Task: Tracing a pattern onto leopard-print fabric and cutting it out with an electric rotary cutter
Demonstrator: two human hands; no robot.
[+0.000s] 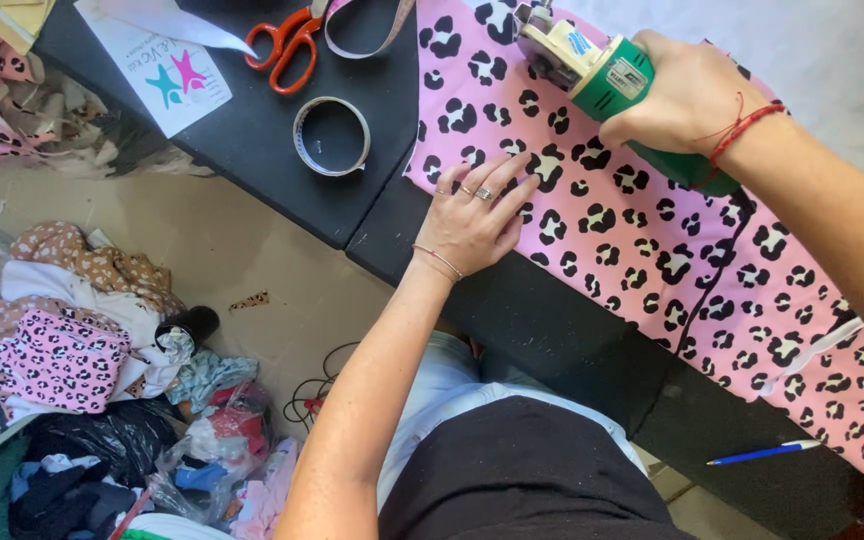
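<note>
Cutting pink leopard-print fabric on the black desk with an electric cutter

We hold the green electric fabric cutter (602,70) in our right hand (687,95), fingers wrapped tight round its body, its metal head resting on the pink leopard-print fabric (652,250) near the far edge of the desk (272,150). Our left hand (472,215) lies flat on the cloth just beside the cutter, fingers spread wide, gripping nothing, only pinning the layers. We judge the cut to be under way, with most of the length toward us uncut. The next move calls for steady guiding of the cutter along the cloth, with the pressing fingers kept clear of the blade. Orange scissors (287,45), a tape roll (332,135) and a blue pen (767,452) lie apart, untouched
</note>
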